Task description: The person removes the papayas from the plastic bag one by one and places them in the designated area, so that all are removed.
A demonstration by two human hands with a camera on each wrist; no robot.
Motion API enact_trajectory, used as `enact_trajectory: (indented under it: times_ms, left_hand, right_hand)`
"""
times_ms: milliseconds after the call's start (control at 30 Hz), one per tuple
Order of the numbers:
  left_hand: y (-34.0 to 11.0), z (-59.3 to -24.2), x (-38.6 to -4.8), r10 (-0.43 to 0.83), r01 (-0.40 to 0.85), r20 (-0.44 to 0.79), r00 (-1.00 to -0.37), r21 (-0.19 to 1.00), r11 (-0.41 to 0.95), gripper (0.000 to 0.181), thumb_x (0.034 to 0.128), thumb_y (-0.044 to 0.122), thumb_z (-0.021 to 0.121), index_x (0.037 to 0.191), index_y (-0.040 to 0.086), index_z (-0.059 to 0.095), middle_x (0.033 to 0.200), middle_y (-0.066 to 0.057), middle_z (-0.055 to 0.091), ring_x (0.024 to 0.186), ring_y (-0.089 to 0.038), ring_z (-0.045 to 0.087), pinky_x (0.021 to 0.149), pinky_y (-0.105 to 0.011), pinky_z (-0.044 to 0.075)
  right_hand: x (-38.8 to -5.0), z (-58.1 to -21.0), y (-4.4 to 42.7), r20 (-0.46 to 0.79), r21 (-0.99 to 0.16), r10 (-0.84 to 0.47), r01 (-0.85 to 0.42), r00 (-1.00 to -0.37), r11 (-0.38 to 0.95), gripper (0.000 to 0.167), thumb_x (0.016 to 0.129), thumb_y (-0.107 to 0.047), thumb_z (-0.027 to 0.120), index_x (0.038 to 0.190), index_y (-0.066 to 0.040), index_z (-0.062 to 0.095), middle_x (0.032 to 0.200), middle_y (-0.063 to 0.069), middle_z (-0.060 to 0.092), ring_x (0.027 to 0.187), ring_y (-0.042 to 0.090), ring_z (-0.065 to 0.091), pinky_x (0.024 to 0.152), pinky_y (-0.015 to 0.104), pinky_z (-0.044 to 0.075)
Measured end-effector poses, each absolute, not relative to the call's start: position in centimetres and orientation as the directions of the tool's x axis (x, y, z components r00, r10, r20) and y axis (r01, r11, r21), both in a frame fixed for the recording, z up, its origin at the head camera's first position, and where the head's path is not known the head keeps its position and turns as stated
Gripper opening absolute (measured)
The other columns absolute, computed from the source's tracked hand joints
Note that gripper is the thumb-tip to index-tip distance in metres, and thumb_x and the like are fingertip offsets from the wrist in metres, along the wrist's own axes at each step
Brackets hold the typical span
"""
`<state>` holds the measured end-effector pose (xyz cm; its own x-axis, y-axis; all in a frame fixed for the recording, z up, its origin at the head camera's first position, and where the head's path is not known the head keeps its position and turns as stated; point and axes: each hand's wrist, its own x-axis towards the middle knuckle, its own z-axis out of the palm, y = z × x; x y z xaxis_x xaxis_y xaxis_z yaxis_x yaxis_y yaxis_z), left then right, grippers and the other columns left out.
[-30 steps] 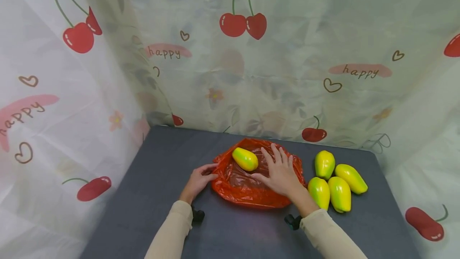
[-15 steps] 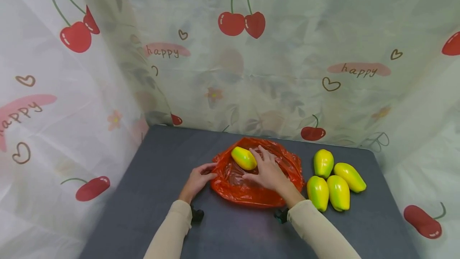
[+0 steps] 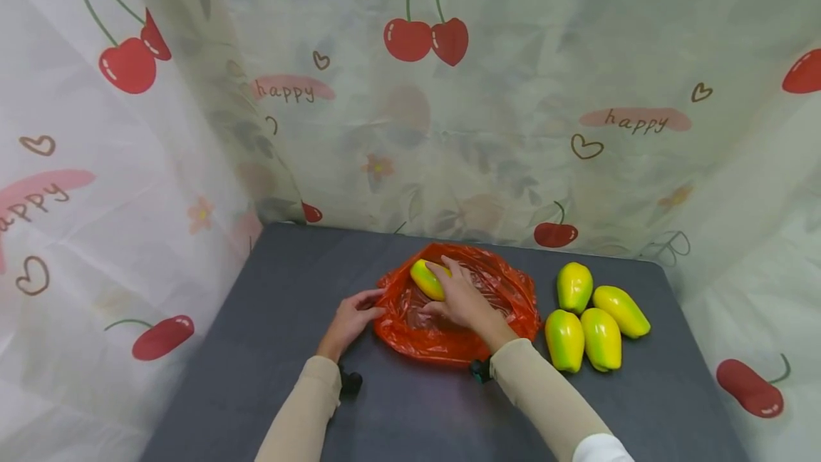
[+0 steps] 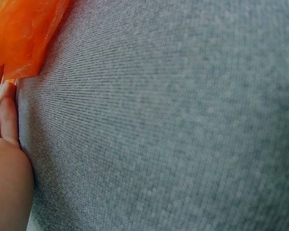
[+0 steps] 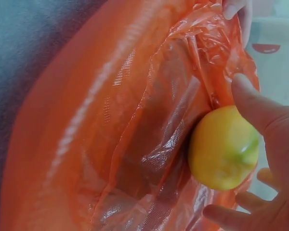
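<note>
A red plastic bag [image 3: 442,346] lies with its mouth open on the dark table. My left hand [image 3: 349,319] pinches the bag's left rim; in the right wrist view its thumb is on the near side of the film. Inside the bag, toward the back left, rests a yellow-green papaya [image 3: 423,279]. My right hand [image 3: 465,301] reaches over the bag with its fingers over the papaya's right part. In the right wrist view the thumb and fingers are spread on either side of the papaya [image 5: 221,149], not curled round it; whether they touch it is unclear.
Several more papayas [image 3: 601,337] lie grouped on the table to the right of the bag. A cherry-printed curtain [image 3: 410,141] hangs behind and at both sides of the table [image 3: 288,269]. A small black device [image 3: 350,383] is strapped at each wrist.
My right hand has moved left across the bag's mouth, from beside the papaya to over it. The left hand stays at the rim. The view has shifted slightly.
</note>
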<state>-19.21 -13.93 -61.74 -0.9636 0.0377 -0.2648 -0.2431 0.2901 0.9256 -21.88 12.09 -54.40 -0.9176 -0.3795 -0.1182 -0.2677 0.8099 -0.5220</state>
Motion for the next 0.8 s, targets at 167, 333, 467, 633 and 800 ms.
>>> enact_trajectory:
  times_ms: [167,333,467,633,800]
  left_hand:
    - [-13.8,-61.4,-19.2,0.042,-0.246,-0.269,-0.962,0.924,0.294,0.038,0.0939,0.025,0.073,0.132,0.031,0.068,0.141,-0.001,0.065,0.137,-0.027,0.056,0.117,-0.052,0.044]
    - [-13.9,-61.3,-19.2,0.039,-0.247,-0.270,-0.962,0.923,0.295,0.038,0.0942,0.026,0.073,0.132,0.030,0.068,0.142,-0.002,0.064,0.138,-0.028,0.056,0.117,-0.052,0.044]
    - [-13.9,-61.3,-19.2,0.036,-0.258,-0.280,-0.959,0.920,0.294,0.038,0.0936,0.026,0.073,0.131,0.031,0.069,0.141,-0.001,0.065,0.137,-0.027,0.056,0.117,-0.051,0.044]
    - [-13.9,-61.4,-19.2,0.038,-0.250,-0.273,-0.961,0.923,0.292,0.038,0.0937,0.026,0.073,0.131,0.031,0.068,0.141,-0.001,0.065,0.137,-0.027,0.056,0.116,-0.051,0.044]
    - [-14.0,-61.5,-19.2,0.038,-0.246,-0.269,-0.962,0.923,0.296,0.038,0.0938,0.026,0.073,0.131,0.032,0.068,0.141,-0.001,0.065,0.137,-0.027,0.056,0.116,-0.051,0.044]
  right_hand:
    - [-22.4,-54.5,11.9,-0.125,-0.514,-0.378,-0.266,-0.917,0.815,0.083,0.089,-0.034,0.079,0.159,-0.028,0.035,0.170,0.012,0.016,0.152,0.047,0.025,0.115,0.069,0.037]
    - [-22.8,-54.9,11.8,-0.130,-0.523,-0.387,-0.269,-0.913,0.809,0.080,0.091,-0.029,0.077,0.159,-0.028,0.035,0.170,0.013,0.016,0.151,0.050,0.026,0.115,0.069,0.036]
    - [-22.9,-55.0,11.7,-0.126,-0.530,-0.392,-0.272,-0.911,0.803,0.078,0.091,-0.027,0.077,0.158,-0.027,0.037,0.170,0.013,0.018,0.149,0.051,0.029,0.116,0.067,0.037]
    - [-23.1,-55.2,11.7,-0.121,-0.513,-0.391,-0.279,-0.913,0.811,0.073,0.094,-0.023,0.075,0.157,-0.027,0.040,0.169,0.014,0.021,0.147,0.049,0.032,0.116,0.065,0.039]
    - [-23.2,-55.4,11.7,-0.124,-0.505,-0.377,-0.269,-0.918,0.820,0.069,0.096,-0.021,0.072,0.156,-0.028,0.040,0.167,0.013,0.026,0.146,0.048,0.035,0.116,0.064,0.038]
